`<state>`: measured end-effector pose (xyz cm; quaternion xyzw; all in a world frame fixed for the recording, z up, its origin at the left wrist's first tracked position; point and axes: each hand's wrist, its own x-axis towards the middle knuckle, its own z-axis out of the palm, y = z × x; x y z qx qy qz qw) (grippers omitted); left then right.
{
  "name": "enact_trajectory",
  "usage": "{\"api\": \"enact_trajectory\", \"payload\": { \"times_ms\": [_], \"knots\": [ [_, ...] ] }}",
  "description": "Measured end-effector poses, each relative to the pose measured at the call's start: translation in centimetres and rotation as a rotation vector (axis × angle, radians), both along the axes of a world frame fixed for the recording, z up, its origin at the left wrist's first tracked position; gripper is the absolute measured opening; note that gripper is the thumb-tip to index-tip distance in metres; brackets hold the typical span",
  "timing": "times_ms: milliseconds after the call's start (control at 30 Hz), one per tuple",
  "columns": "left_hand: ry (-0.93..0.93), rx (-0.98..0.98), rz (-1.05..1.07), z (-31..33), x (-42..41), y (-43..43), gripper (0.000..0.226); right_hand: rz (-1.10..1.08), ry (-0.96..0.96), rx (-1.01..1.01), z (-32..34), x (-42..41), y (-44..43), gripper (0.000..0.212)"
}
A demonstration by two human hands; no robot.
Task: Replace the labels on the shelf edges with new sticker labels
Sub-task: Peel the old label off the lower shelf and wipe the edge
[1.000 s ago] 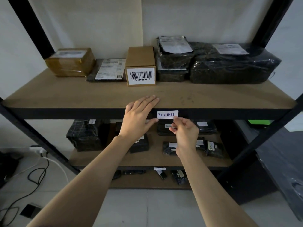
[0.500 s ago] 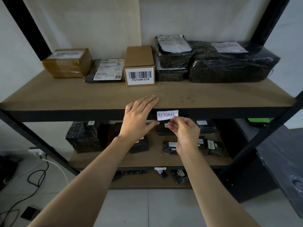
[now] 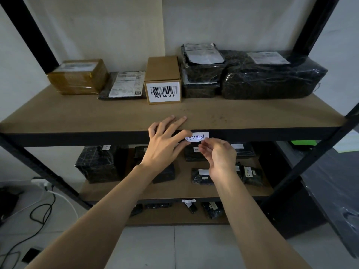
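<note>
The right hand (image 3: 220,158) pinches the bottom edge of the white RETURN label (image 3: 197,136) with its fingers (image 3: 206,143). The label sits on the black front edge of the shelf (image 3: 77,138). The left hand (image 3: 165,141) lies flat, with its fingers straight on the shelf top and its thumb just by the label's left end. A fast pull could rip the label or leave sticky bits behind. The cardboard box (image 3: 163,82) is shut, so I cannot tell what is inside. Black wrapped parcels (image 3: 272,82) sit beside it.
</note>
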<state>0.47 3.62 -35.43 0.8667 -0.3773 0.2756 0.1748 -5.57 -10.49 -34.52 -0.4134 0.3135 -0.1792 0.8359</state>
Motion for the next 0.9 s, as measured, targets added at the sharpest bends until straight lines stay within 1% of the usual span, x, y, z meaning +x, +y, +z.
{"api": "enact_trajectory", "payload": {
  "times_ms": [100, 167, 200, 300, 333, 400, 567, 700, 767, 900],
  "knots": [
    [0.034, -0.027, 0.021, 0.3, -0.2, -0.2, 0.022, 0.016, -0.032, -0.149, -0.3, -0.3, -0.1, 0.009],
    [0.055, -0.068, 0.041, 0.4, -0.3, -0.5, 0.023, 0.03, -0.079, -0.347, -0.7, -0.5, -0.1, 0.01],
    [0.069, -0.091, 0.05, 0.4, -0.3, -0.6, 0.023, 0.043, -0.095, -0.5, -1.0, -0.6, 0.0, 0.012],
    [0.111, -0.14, 0.063, 0.6, -0.2, -0.9, 0.018, 0.04, -0.083, -1.049, -1.6, -0.8, -0.2, 0.016],
    [0.116, -0.15, 0.064, 0.6, -0.1, -1.0, 0.017, 0.002, -0.086, -1.189, -1.7, -0.7, -0.3, 0.015],
    [0.127, -0.165, 0.065, 0.6, -0.1, -1.0, 0.016, -0.052, -0.093, -1.378, -1.6, -0.4, -0.9, 0.011],
    [0.172, -0.189, 0.065, 0.6, 0.1, -1.2, 0.019, -0.012, -0.077, -1.637, -1.5, 0.0, -2.3, 0.011],
    [0.23, -0.216, 0.061, 0.9, 0.2, -1.2, 0.016, -0.001, -0.097, -1.821, -0.6, 0.1, -3.0, 0.01],
    [0.254, -0.243, 0.071, 1.1, 0.2, -1.4, 0.016, 0.021, -0.127, -1.855, -0.2, 0.2, -3.3, 0.01],
    [0.264, -0.267, 0.086, 1.2, 0.2, -1.6, 0.019, 0.066, -0.144, -1.844, -0.2, 0.2, -3.4, 0.009]
  ]
}}
